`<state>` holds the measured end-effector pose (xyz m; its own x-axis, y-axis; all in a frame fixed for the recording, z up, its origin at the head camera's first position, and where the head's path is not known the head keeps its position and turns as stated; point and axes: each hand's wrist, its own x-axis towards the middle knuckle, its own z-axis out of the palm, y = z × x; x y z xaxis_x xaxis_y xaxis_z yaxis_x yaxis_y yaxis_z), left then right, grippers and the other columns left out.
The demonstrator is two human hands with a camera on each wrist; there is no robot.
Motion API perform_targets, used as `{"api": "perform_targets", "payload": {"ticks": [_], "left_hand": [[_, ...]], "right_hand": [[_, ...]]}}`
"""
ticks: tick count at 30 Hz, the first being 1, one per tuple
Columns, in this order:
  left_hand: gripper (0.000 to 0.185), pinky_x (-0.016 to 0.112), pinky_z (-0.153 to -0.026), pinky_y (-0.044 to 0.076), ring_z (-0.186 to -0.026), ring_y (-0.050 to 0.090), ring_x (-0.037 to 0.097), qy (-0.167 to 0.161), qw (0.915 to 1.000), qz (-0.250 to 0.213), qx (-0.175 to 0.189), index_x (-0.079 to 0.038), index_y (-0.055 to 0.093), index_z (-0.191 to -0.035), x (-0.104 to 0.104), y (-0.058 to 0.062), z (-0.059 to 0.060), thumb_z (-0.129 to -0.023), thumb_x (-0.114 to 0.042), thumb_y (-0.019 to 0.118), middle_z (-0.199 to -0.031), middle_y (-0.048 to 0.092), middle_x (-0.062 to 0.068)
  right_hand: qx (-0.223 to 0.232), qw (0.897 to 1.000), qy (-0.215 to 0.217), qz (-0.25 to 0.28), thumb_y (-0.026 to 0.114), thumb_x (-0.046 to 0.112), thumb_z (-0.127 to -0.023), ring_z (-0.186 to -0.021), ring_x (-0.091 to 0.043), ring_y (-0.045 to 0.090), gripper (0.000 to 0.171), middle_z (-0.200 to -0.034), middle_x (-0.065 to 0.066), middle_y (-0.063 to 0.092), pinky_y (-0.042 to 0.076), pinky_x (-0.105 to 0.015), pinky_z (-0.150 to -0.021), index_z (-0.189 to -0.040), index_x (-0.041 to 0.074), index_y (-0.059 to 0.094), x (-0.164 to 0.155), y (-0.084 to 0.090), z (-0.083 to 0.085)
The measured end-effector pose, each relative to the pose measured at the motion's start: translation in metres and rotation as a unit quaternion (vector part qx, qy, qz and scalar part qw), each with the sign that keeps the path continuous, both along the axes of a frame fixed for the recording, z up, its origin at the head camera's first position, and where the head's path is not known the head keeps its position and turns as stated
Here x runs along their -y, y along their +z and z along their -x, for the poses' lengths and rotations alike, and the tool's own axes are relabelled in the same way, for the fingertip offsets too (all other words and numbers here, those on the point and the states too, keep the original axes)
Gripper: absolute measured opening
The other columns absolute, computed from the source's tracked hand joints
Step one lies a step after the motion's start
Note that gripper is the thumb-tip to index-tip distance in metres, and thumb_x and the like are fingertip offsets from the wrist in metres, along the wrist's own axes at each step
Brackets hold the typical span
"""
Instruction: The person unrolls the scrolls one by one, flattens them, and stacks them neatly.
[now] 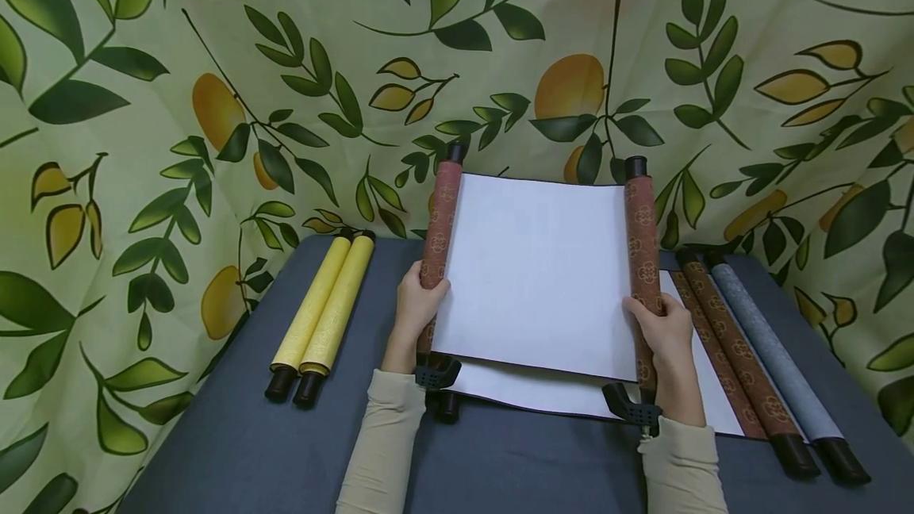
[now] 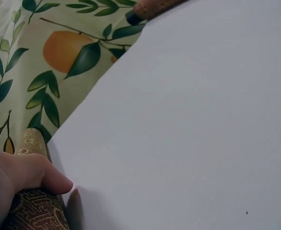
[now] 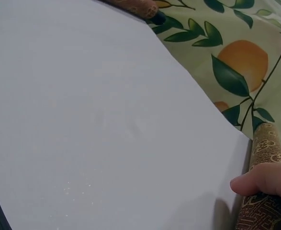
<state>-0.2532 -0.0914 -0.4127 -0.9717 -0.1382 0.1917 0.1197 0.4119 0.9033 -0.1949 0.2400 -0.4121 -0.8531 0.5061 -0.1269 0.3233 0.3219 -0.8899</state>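
Note:
A partly unrolled scroll [image 1: 535, 276] with blank white paper is held up above the table between both hands. My left hand [image 1: 419, 304] grips its left roll [image 1: 441, 220], covered in reddish-brown patterned cloth with dark end knobs. On the matching right roll [image 1: 643, 236], my right hand [image 1: 664, 331] has its grip, the thumb lying on the inner side. Each wrist view shows a thumb over the brown cloth beside the white sheet. Under the raised scroll lies another open scroll [image 1: 528, 395] with white paper, partly hidden by it.
Two yellow scrolls [image 1: 321, 312] lie rolled side by side at the table's left. On the right rest a brown patterned scroll [image 1: 743, 347] and a grey-blue scroll [image 1: 778, 351]. The table [image 1: 236, 450] has a dark blue-grey cover; a leaf-print cloth [image 1: 500, 70] hangs behind.

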Motion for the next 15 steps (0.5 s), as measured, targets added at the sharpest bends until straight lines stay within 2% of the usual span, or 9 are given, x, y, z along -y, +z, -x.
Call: {"api": "perform_targets", "payload": {"ticks": [4, 6, 9, 12, 15], "left_hand": [[0.043, 0.032, -0.062, 0.050, -0.076, 0.064, 0.031, -0.011, 0.9998, -0.001, -0.017, 0.008, 0.057, -0.121, 0.0043, -0.0013, 0.0003, -0.083, -0.011, 0.061, -0.100, 0.067, 0.028], [0.042, 0.031, -0.058, 0.049, -0.070, 0.062, 0.027, -0.017, 0.9991, -0.002, -0.040, 0.009, 0.057, -0.117, 0.0063, -0.0031, 0.0001, -0.082, -0.012, 0.061, -0.094, 0.067, 0.026], [0.043, 0.032, -0.057, 0.049, -0.069, 0.062, 0.026, -0.023, 0.9985, -0.004, -0.048, 0.010, 0.056, -0.118, 0.0082, -0.0041, 0.0008, -0.082, -0.013, 0.062, -0.093, 0.067, 0.026], [0.049, 0.034, -0.062, 0.052, -0.078, 0.065, 0.031, -0.025, 0.9993, -0.006, -0.028, 0.008, 0.051, -0.128, 0.0080, -0.0028, 0.0010, -0.084, -0.013, 0.062, -0.102, 0.066, 0.027], [0.056, 0.035, -0.069, 0.053, -0.090, 0.065, 0.036, -0.024, 0.9997, 0.001, 0.011, 0.007, 0.043, -0.136, 0.0063, 0.0004, 0.0005, -0.087, -0.012, 0.061, -0.113, 0.062, 0.029]], "right_hand": [[-0.002, 1.000, -0.004, -0.008, 0.059, 0.031, -0.091, -0.107, -0.036, 0.050, 0.063, -0.135, -0.030, 0.046, 0.046, -0.038, -0.075, -0.138, -0.009, 0.043, -0.0001, 0.0010, -0.0002], [-0.001, 1.000, -0.005, -0.013, 0.061, 0.028, -0.091, -0.107, -0.036, 0.049, 0.063, -0.134, -0.030, 0.046, 0.046, -0.038, -0.075, -0.137, -0.010, 0.044, -0.0003, 0.0012, -0.0004], [0.003, 1.000, -0.006, -0.020, 0.061, 0.025, -0.090, -0.106, -0.038, 0.049, 0.063, -0.132, -0.032, 0.047, 0.046, -0.042, -0.078, -0.137, -0.013, 0.042, -0.0009, 0.0014, -0.0008], [0.005, 1.000, -0.004, -0.028, 0.059, 0.022, -0.091, -0.109, -0.042, 0.049, 0.063, -0.132, -0.034, 0.045, 0.047, -0.050, -0.085, -0.139, -0.014, 0.038, -0.0012, 0.0024, -0.0020], [0.005, 1.000, -0.007, -0.027, 0.055, 0.020, -0.092, -0.114, -0.045, 0.047, 0.064, -0.135, -0.036, 0.042, 0.043, -0.059, -0.095, -0.141, -0.014, 0.033, -0.0006, 0.0035, -0.0029]]}}
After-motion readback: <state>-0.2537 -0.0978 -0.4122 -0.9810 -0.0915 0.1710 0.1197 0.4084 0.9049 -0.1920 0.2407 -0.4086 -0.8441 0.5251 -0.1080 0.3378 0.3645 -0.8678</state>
